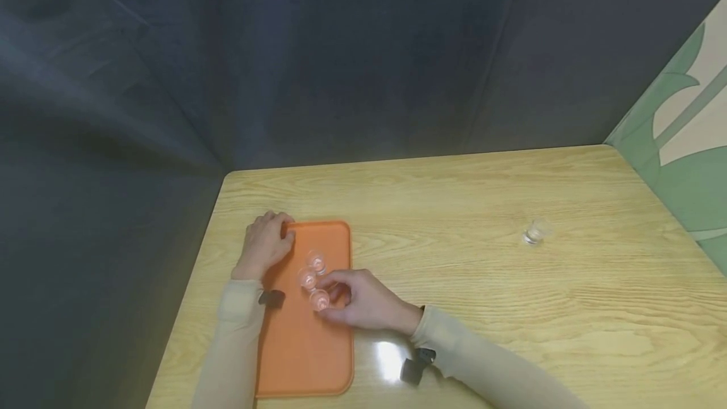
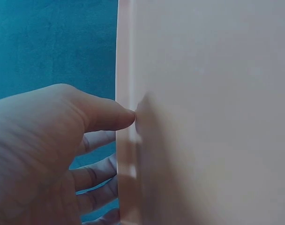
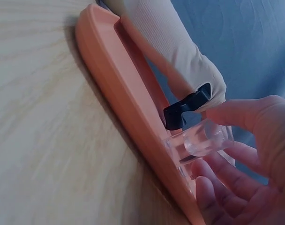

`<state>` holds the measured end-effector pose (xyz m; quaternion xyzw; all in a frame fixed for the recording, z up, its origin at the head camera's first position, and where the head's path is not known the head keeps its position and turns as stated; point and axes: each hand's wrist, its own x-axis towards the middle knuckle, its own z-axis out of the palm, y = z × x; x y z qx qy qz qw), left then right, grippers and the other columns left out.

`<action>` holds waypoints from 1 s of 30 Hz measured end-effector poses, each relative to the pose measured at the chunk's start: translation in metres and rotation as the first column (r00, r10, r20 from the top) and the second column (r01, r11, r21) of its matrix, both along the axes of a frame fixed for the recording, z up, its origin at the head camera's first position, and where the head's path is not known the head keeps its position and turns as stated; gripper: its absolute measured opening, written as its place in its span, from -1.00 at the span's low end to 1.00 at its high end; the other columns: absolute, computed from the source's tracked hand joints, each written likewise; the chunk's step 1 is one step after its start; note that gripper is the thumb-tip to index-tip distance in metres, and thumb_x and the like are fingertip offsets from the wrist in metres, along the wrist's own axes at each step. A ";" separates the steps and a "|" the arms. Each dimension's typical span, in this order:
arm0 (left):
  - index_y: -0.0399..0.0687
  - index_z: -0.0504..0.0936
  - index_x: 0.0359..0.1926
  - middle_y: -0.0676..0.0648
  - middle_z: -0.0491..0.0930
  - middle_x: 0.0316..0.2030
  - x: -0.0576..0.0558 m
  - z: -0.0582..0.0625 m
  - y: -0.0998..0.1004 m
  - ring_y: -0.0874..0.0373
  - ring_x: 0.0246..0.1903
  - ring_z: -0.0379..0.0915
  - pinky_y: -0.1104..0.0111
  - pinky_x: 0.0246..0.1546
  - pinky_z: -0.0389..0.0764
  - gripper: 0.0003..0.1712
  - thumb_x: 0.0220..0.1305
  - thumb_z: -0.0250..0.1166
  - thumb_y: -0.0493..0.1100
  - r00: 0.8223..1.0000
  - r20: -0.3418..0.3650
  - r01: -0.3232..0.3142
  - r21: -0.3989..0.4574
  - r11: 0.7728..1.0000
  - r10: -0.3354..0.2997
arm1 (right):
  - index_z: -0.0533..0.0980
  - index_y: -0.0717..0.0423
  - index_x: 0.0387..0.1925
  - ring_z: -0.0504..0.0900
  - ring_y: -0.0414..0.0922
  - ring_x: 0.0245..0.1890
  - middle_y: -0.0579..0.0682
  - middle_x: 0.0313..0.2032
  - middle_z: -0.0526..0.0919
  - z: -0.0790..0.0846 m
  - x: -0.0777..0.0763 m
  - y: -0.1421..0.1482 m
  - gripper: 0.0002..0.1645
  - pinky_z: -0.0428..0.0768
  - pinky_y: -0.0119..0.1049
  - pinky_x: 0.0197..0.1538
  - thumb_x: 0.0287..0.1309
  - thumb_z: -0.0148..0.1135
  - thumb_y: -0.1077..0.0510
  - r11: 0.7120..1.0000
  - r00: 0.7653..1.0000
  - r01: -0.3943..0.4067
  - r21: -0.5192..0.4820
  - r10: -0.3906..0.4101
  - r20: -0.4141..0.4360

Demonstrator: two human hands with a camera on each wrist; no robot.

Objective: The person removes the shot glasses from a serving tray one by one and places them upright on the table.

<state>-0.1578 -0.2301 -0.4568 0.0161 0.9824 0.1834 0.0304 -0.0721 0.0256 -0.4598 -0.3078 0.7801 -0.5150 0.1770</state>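
While the left hand [image 1: 263, 245] pinches an orange rectangular tray [image 1: 307, 358], I see the right hand [image 1: 369, 303] gripping a clear cylindrical cup [image 1: 319, 300].

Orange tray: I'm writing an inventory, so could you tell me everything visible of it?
The orange tray is a rectangle with rounded corners and a low raised rim, looks like plastic, and lies flat on the wood-grain table. The left hand grips its rim near the far left corner, thumb inside; that arm hides part of its left side. Two small clear cups sit on it; the right hand holds a third cup there; whether that one touches the tray is unclear.
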 end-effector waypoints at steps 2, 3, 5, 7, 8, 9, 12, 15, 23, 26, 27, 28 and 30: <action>-0.16 0.62 0.23 -0.28 0.61 0.09 0.000 0.000 0.000 -0.25 0.11 0.49 -0.17 0.32 0.39 -0.61 0.50 0.23 -0.10 1.000 0.000 -0.001 -0.002 1.000 0.001 | 0.71 -0.03 0.13 0.76 -0.17 -0.23 -0.11 -0.16 0.80 -0.001 0.000 0.001 -0.54 0.70 -0.44 -0.18 0.18 0.56 0.08 1.000 1.000 -0.001 0.001 0.001 -0.003; -0.16 0.62 0.23 -0.28 0.60 0.09 0.000 0.000 0.000 -0.25 0.11 0.49 -0.17 0.32 0.39 -0.61 0.50 0.23 -0.10 1.000 -0.001 -0.002 -0.001 1.000 0.002 | 0.71 -0.03 0.13 0.76 -0.18 -0.23 -0.11 -0.16 0.80 -0.001 0.000 0.001 -0.54 0.70 -0.45 -0.18 0.18 0.56 0.08 1.000 1.000 0.000 0.002 0.000 -0.006; -0.16 0.63 0.22 -0.27 0.61 0.09 0.000 0.000 0.000 -0.25 0.11 0.49 -0.16 0.32 0.39 -0.62 0.50 0.23 -0.10 1.000 -0.004 -0.003 0.001 1.000 0.003 | 0.71 -0.02 0.12 0.76 -0.18 -0.24 -0.10 -0.18 0.80 -0.002 0.000 0.001 -0.55 0.69 -0.45 -0.18 0.18 0.57 0.08 1.000 1.000 0.003 0.001 -0.003 -0.013; -0.16 0.63 0.22 -0.27 0.61 0.08 0.000 -0.001 -0.001 -0.25 0.11 0.49 -0.17 0.32 0.39 -0.62 0.50 0.24 -0.10 1.000 -0.007 -0.003 0.003 1.000 0.003 | 0.72 -0.01 0.10 0.75 -0.18 -0.26 -0.09 -0.19 0.80 -0.002 -0.001 0.001 -0.56 0.70 -0.45 -0.19 0.17 0.57 0.07 1.000 1.000 0.005 -0.003 -0.005 -0.020; -0.16 0.63 0.21 -0.27 0.61 0.08 0.000 -0.001 -0.001 -0.25 0.11 0.49 -0.17 0.32 0.39 -0.62 0.50 0.24 -0.10 1.000 -0.009 -0.004 0.005 1.000 0.004 | 0.72 -0.01 0.10 0.75 -0.18 -0.26 -0.09 -0.20 0.80 -0.002 -0.001 0.001 -0.56 0.69 -0.45 -0.19 0.17 0.57 0.07 1.000 1.000 0.006 -0.002 -0.006 -0.021; -0.16 0.63 0.21 -0.27 0.61 0.07 0.001 -0.001 -0.001 -0.25 0.11 0.49 -0.17 0.32 0.39 -0.62 0.50 0.24 -0.10 1.000 -0.011 -0.004 0.005 1.000 0.004 | 0.72 -0.01 0.10 0.75 -0.18 -0.27 -0.09 -0.21 0.80 -0.003 0.000 0.001 -0.56 0.69 -0.45 -0.20 0.17 0.57 0.07 1.000 1.000 0.006 -0.001 -0.006 -0.026; -0.16 0.63 0.21 -0.27 0.61 0.07 0.000 -0.002 0.000 -0.25 0.10 0.49 -0.17 0.31 0.39 -0.63 0.50 0.23 -0.10 1.000 -0.014 0.001 0.009 1.000 -0.001 | 0.72 -0.02 0.10 0.74 -0.20 -0.28 -0.09 -0.22 0.80 -0.004 0.000 0.002 -0.56 0.69 -0.45 -0.19 0.18 0.57 0.06 1.000 0.999 0.006 0.005 -0.006 -0.033; -0.16 0.63 0.21 -0.27 0.61 0.06 0.001 -0.002 0.000 -0.24 0.10 0.49 -0.17 0.30 0.40 -0.62 0.50 0.22 -0.10 1.000 -0.016 0.003 0.012 1.000 -0.003 | 0.72 -0.02 0.10 0.74 -0.21 -0.27 -0.09 -0.22 0.80 -0.004 0.000 0.002 -0.56 0.70 -0.43 -0.18 0.18 0.56 0.05 1.000 0.999 0.006 0.010 -0.005 -0.034; -0.15 0.62 0.22 -0.27 0.61 0.07 0.002 -0.002 0.000 -0.24 0.10 0.48 -0.17 0.30 0.40 -0.62 0.50 0.22 -0.10 1.000 -0.008 0.001 0.003 1.000 -0.001 | 0.72 0.03 0.08 0.77 -0.15 -0.21 -0.08 -0.17 0.81 -0.005 0.000 0.001 -0.55 0.74 -0.38 -0.15 0.16 0.58 0.04 1.000 0.999 0.012 0.001 -0.012 -0.037; -0.16 0.62 0.22 -0.27 0.61 0.07 0.002 -0.002 0.000 -0.24 0.11 0.48 -0.17 0.30 0.40 -0.62 0.50 0.23 -0.10 1.000 -0.008 -0.001 0.006 1.000 0.001 | 0.73 0.02 0.05 0.76 -0.15 -0.22 -0.11 -0.18 0.80 -0.005 0.000 0.001 -0.57 0.73 -0.38 -0.16 0.15 0.59 0.05 1.000 0.999 0.020 0.000 -0.020 -0.039; -0.16 0.63 0.22 -0.27 0.61 0.07 0.002 -0.002 0.000 -0.24 0.11 0.48 -0.17 0.30 0.40 -0.62 0.49 0.23 -0.10 1.000 -0.009 0.000 0.007 1.000 0.000 | 0.73 0.01 0.05 0.76 -0.16 -0.22 -0.12 -0.19 0.80 -0.005 0.000 0.001 -0.58 0.73 -0.38 -0.17 0.15 0.59 0.05 1.000 0.999 0.024 0.001 -0.024 -0.039; -0.16 0.63 0.22 -0.27 0.61 0.07 0.002 -0.001 0.000 -0.24 0.11 0.48 -0.17 0.30 0.40 -0.62 0.49 0.23 -0.10 1.000 -0.010 0.000 0.007 1.000 0.000 | 0.73 0.00 0.04 0.76 -0.17 -0.23 -0.14 -0.20 0.79 -0.004 0.000 0.001 -0.58 0.72 -0.39 -0.17 0.14 0.59 0.05 1.000 0.999 0.028 0.004 -0.028 -0.038; -0.15 0.63 0.22 -0.27 0.60 0.07 0.002 -0.001 0.001 -0.24 0.11 0.48 -0.17 0.30 0.40 -0.62 0.49 0.23 -0.10 1.000 -0.013 0.000 0.008 1.000 0.000 | 0.74 -0.02 0.03 0.75 -0.17 -0.25 -0.17 -0.23 0.78 -0.004 0.000 0.002 -0.60 0.71 -0.41 -0.18 0.14 0.59 0.05 0.999 0.999 0.036 0.006 -0.035 -0.034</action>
